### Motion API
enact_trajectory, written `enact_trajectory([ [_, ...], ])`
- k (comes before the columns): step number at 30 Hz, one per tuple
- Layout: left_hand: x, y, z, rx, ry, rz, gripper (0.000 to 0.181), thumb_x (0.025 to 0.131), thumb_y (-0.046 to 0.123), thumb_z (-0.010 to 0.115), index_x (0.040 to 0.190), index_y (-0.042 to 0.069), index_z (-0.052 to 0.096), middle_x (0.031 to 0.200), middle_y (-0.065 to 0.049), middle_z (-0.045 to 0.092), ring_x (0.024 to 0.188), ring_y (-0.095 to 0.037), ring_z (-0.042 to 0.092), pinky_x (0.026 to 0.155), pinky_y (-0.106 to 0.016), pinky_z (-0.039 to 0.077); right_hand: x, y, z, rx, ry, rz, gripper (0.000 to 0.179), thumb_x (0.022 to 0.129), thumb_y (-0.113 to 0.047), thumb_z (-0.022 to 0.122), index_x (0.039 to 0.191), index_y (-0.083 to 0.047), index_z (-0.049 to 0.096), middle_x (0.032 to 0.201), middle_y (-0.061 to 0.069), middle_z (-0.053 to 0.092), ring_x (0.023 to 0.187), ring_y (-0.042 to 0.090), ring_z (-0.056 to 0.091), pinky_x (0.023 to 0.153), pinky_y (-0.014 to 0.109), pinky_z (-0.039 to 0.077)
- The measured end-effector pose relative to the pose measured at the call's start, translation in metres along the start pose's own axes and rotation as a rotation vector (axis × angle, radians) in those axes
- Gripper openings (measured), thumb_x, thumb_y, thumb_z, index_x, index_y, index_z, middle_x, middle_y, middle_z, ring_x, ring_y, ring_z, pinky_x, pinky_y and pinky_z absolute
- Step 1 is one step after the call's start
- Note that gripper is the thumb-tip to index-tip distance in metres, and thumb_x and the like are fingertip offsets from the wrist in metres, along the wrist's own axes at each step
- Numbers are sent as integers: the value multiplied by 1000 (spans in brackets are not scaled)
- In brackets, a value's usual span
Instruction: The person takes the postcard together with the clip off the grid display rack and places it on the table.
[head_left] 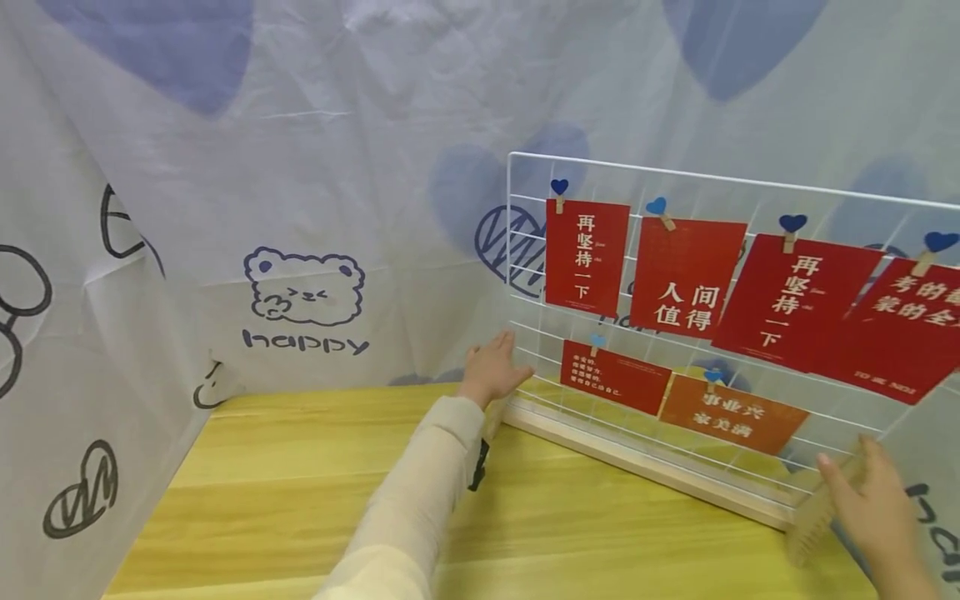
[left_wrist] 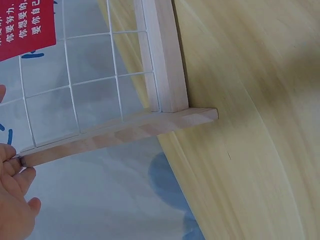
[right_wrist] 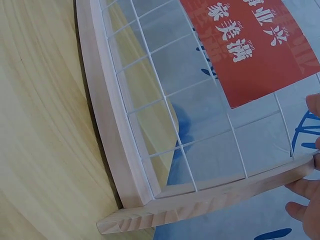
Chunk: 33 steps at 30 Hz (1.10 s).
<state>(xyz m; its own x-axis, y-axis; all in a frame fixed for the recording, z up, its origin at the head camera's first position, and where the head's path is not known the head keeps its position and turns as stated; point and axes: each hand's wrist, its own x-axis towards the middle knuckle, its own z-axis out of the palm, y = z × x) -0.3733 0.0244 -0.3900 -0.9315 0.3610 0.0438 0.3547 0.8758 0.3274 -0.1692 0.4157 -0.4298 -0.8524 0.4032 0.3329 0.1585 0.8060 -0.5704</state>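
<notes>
A white wire grid rack (head_left: 540, 333) with a pale wooden base (head_left: 645, 462) stands on the table. Several red cards (head_left: 587, 258) and an orange-red card (head_left: 731, 414) hang on it from clips with blue hearts. At the rack's left end, my left hand (head_left: 491, 371) holds the far tip of the wooden end piece (left_wrist: 110, 137), fingers around the tip. My right hand (head_left: 873, 500) grips the opposite end piece (right_wrist: 215, 202), with the thumb and fingers on different sides of the wood. The right hand is partly cut off in the right wrist view.
The yellow wood-grain table (head_left: 300, 475) reaches back to a white cloth backdrop (head_left: 360, 183) printed with hearts, a bear and the word "happy". Cloth also hangs along the left side (head_left: 67, 350). A small black item (head_left: 478, 465) shows beside the left sleeve.
</notes>
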Motion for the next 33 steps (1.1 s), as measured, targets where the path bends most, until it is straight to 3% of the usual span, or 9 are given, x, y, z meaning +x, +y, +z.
enact_trajectory([
  [4,0,-2,2,14,16,5,71,83,44,48,136,5,21,140,-8,21,126,-20,20,100,-44,12,1,-1,2,-1,13,-9,59,90,-21,40,130,12,13,123,40,22,111,54,21,88,62,16],
  [18,-3,-7,7,23,28,-3,72,82,46,49,136,5,22,140,-8,22,126,-20,21,101,-43,13,-1,-3,3,-26,-58,19,62,91,-29,38,132,9,12,127,38,18,108,56,21,84,65,18],
  [26,-1,-3,9,24,24,14,73,83,45,49,136,4,21,140,-8,18,127,-20,19,101,-42,13,-3,-1,0,-40,-32,-5,62,91,-29,39,132,10,12,126,38,20,108,56,22,83,64,19],
  [33,-1,-4,11,87,55,14,74,82,45,50,136,4,21,140,-7,19,125,-20,23,98,-42,19,2,2,1,-35,-27,-9,64,90,-30,39,132,10,11,127,38,19,110,55,21,84,64,19],
])
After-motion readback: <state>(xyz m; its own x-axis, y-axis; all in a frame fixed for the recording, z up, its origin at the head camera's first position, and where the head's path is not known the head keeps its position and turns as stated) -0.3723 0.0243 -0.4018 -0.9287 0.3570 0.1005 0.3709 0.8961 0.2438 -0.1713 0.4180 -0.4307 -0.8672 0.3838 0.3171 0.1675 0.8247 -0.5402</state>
